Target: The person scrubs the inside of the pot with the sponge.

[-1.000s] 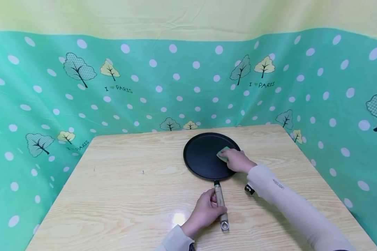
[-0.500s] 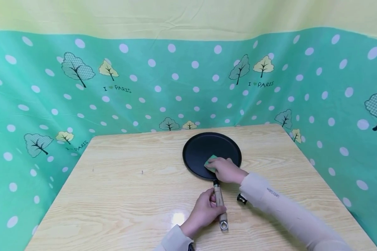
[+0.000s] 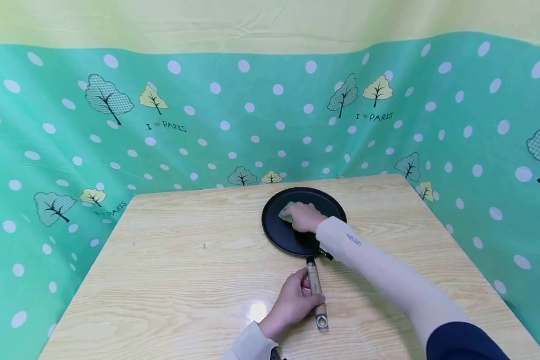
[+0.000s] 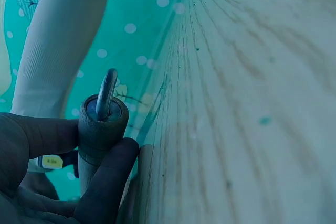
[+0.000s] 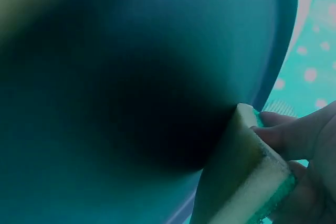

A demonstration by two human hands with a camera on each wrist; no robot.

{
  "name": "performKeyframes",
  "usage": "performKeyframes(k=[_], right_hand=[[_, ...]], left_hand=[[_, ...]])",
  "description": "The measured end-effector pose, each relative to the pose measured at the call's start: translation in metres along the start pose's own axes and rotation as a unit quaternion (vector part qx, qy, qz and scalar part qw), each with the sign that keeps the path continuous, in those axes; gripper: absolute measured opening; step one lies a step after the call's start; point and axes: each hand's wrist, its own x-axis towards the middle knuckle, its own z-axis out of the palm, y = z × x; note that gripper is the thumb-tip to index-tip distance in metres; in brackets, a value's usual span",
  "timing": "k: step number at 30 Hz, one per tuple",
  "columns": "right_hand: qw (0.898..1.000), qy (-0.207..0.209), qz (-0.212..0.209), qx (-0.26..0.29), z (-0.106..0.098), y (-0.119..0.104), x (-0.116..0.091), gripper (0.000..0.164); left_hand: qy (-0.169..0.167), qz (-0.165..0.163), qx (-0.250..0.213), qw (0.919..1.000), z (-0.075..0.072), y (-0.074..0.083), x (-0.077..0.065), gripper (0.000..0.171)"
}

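Observation:
A round, flat black frying pan (image 3: 279, 235) lies on the table, its wood-look handle (image 3: 315, 280) pointing toward the person. My left hand (image 3: 292, 302) grips that handle, and in the left wrist view the thumb and fingers close round the handle (image 4: 100, 135) below its metal ring. Over the pan, my right hand (image 3: 305, 217) holds a sponge (image 3: 286, 212) against the cooking surface, left of the pan's middle. In the right wrist view the sponge (image 5: 247, 182) shows a pale yellow body and a green face, pinched by the fingers.
The light wood-grain table (image 3: 171, 280) extends on both sides of the pan. A green dotted curtain (image 3: 234, 120) hangs behind and at both sides. A dark band or strap (image 3: 326, 255) sits under the right sleeve's cuff.
My right hand swept the sponge from the pan's right side toward the near middle, then up and left. The left hand stays on the handle and the pan has hardly moved.

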Motion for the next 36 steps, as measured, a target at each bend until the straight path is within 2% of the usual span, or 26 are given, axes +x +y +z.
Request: performKeyframes(k=[3, 7, 18, 27, 36], right_hand=[[1.000, 0.006, 0.026, -0.009, -0.004, 0.013, 0.007, 0.055], [0.999, 0.011, 0.044, -0.011, -0.007, 0.030, 0.003, 0.055], [0.999, 0.017, 0.040, -0.022, -0.013, 0.048, -0.041, 0.054], [0.999, 0.044, -0.009, -0.009, -0.001, 0.046, -0.074, 0.049], [0.998, 0.039, -0.042, 0.033, 0.009, 0.011, -0.095, 0.049]], left_hand=[[-0.001, 0.001, -0.005, 1.0000, 0.000, 0.000, -0.001, 0.072], [0.000, 0.002, -0.012, 0.9999, 0.000, 0.001, -0.002, 0.071], [0.002, -0.003, -0.024, 0.9997, 0.000, 0.001, -0.004, 0.074], [-0.009, -0.018, -0.022, 0.9996, -0.002, 0.002, -0.003, 0.077], [-0.006, -0.002, -0.007, 1.0000, -0.002, 0.001, -0.002, 0.074]])
